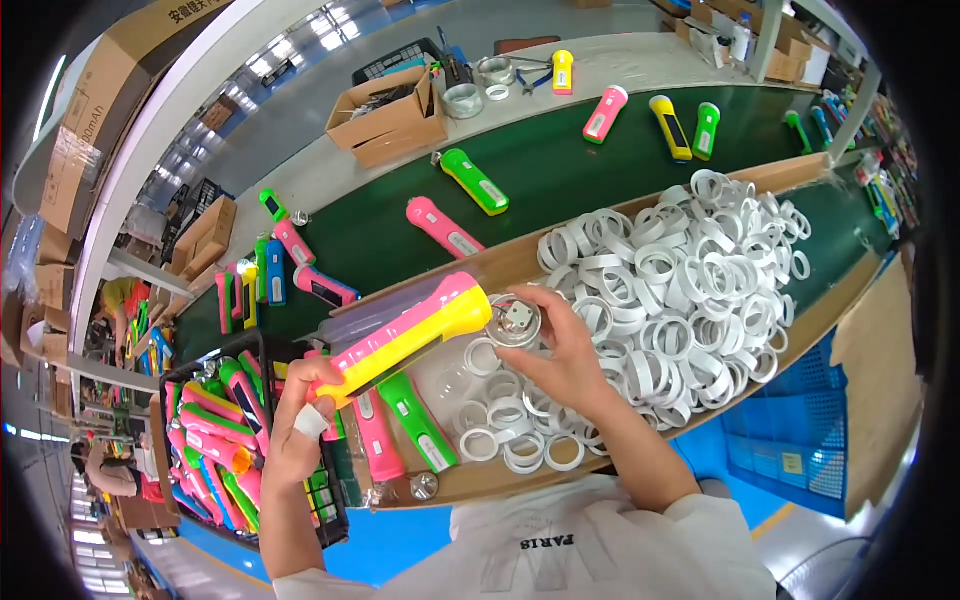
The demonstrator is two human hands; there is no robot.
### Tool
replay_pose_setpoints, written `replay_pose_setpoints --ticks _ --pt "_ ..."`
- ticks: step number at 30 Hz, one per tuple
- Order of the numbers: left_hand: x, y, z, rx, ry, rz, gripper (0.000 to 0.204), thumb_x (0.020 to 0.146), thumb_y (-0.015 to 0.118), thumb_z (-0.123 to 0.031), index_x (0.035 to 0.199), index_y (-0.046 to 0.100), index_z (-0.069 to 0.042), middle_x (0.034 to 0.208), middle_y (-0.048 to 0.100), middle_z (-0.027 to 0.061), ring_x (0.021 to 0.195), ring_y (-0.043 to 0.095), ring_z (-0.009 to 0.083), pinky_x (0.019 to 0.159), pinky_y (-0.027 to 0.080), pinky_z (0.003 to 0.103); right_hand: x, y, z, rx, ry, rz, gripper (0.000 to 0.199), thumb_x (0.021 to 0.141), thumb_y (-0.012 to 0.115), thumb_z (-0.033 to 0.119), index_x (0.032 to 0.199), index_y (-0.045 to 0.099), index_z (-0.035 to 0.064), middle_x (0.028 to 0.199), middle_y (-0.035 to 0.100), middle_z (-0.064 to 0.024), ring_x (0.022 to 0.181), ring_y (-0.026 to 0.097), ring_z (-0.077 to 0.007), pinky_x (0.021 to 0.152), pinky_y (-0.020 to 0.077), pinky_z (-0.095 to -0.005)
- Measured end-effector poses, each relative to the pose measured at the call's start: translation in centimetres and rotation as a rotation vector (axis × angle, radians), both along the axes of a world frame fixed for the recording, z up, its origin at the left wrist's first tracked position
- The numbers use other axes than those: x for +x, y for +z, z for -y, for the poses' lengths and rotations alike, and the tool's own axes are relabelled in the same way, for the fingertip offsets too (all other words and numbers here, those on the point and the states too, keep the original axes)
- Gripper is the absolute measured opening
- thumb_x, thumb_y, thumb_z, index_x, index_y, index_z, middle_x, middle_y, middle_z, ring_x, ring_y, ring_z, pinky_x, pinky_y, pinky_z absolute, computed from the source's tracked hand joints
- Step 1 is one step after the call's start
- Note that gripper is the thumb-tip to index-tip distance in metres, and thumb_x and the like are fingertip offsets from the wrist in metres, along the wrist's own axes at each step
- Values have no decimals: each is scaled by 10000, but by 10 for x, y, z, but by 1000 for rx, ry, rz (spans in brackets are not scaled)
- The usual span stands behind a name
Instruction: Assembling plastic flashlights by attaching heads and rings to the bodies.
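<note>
My left hand [300,425] grips a pink and yellow flashlight body [405,335], tilted with its yellow open end up and to the right. My right hand [560,345] holds a round silver reflector head [515,320] right at that open end, with thin wires showing between them. Both hands are over a shallow cardboard tray [800,335] filled with several white plastic rings [680,275]. A green flashlight [418,420] and a pink one [375,435] lie in the tray below my left hand.
A black crate [330,500] at the left holds several coloured flashlights. More flashlights lie on the green conveyor belt [560,160] beyond the tray. Cardboard boxes [390,120] stand on the far bench. A blue crate [790,440] sits at the right.
</note>
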State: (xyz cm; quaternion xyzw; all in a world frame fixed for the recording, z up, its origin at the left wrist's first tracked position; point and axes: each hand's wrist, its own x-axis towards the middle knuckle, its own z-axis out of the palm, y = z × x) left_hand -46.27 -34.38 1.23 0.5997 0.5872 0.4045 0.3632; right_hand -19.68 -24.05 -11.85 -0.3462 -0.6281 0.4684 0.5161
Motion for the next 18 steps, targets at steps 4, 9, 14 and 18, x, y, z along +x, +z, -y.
replay_pose_setpoints --ticks 4,9,14,18 --pt "10 19 3 5 -43 -82 422 799 539 -170 1188 517 -10 1134 554 101 1006 549 202 884 404 304 10 13 3 295 5 259 625 735 768 88 1270 451 31 1193 547 -197 1079 561 -364 878 484 -395" --pt "14 25 -8 -99 -361 -321 495 749 598 -58 1235 533 8 1108 602 142 1001 606 230 857 457 337 29 46 13 384 218 509 717 749 734 55 1360 368 -21 1084 559 -226 939 577 -382 823 488 -440" --pt "11 8 3 -321 -332 75 542 734 755 -81 1238 569 -7 1062 663 82 943 630 158 843 488 292 49 54 15 549 403 287 721 787 752 254 1351 403 -29 1159 533 -214 977 555 -360 866 472 -408" --pt "26 -18 13 -601 -352 340 601 737 792 -120 1282 567 -6 1143 663 97 1056 612 168 935 462 296 36 57 30 631 427 42 655 776 744 371 1265 508 5 1183 526 -186 1020 549 -369 885 466 -464"
